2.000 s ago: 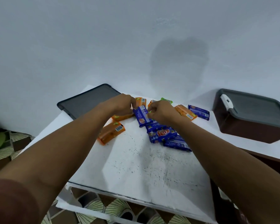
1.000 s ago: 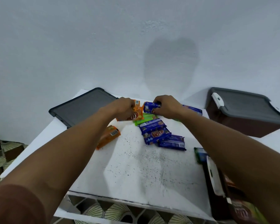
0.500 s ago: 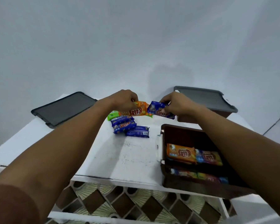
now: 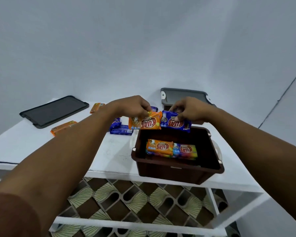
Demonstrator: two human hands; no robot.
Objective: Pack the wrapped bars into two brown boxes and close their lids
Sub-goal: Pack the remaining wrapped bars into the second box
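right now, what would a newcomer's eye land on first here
Two hands hover side by side over the open brown box at the near right of the table: the left hand pinches an orange wrapped bar, the right hand a blue bar. More bars lie inside the box, and a dark lid rests far left.

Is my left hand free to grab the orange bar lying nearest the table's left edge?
Probably not yet: the left hand is pinching another orange bar near the open brown box. Otherwise the lying orange bar sits unobstructed on the table.
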